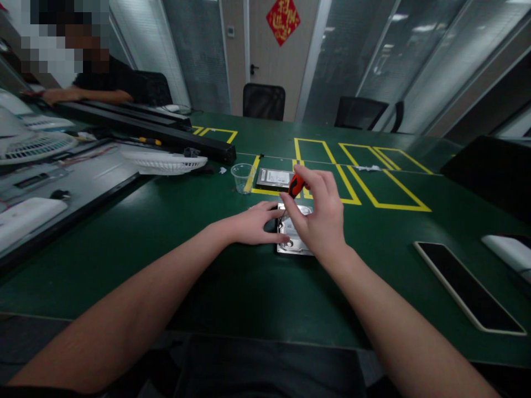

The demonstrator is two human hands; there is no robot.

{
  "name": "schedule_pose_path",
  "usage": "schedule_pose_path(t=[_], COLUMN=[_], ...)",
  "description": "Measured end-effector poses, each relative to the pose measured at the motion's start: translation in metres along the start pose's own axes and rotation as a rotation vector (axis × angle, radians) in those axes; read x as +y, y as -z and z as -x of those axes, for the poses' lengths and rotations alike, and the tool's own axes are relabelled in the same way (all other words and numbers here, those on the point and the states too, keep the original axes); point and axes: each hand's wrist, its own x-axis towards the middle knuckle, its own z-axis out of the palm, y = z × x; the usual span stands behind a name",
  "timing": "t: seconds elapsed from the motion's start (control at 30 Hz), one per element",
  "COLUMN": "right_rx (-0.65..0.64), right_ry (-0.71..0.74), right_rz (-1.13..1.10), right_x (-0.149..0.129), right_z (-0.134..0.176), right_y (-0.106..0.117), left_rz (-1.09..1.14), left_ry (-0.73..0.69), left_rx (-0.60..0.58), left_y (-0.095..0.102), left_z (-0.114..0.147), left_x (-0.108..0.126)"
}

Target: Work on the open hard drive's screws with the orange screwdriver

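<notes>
A silver hard drive [295, 247] lies flat on the green table in front of me. My left hand [258, 224] holds it at its left edge, with the thumb and a finger reaching over the top. My right hand [321, 213] grips the red and black handle of a screwdriver [296, 186], which is tilted with its thin shaft pointing down to the drive's upper left part. The exact spot under the tip is hard to make out. A second hard drive [275, 177] with a white label lies just beyond, beside a clear plastic cup [243, 178].
Fan parts [166, 161] and a large grey panel [97, 179] cover the left side, with long black bars [153, 130] behind. A phone-like device [468, 287] lies at right. Yellow tape [400, 208] marks the table [232, 293]. Another person [103, 83] sits far left.
</notes>
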Motion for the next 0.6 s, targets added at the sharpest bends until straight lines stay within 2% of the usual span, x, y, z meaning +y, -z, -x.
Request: schedule_pose_path(t=[0.2, 0.6], right_rx=[0.001, 0.005], right_ry=[0.027, -0.029], right_rz=[-0.019, -0.013], right_x=[-0.0024, 0.0004], right_z=[-0.0002, 0.0003], right_y=[-0.0009, 0.0021], left_rz=[0.010, 0.021], left_ry=[0.016, 0.002], left_rx=[-0.009, 0.001], left_y=[0.0002, 0.0002], left_z=[0.0005, 0.0007], left_x=[-0.0010, 0.0003])
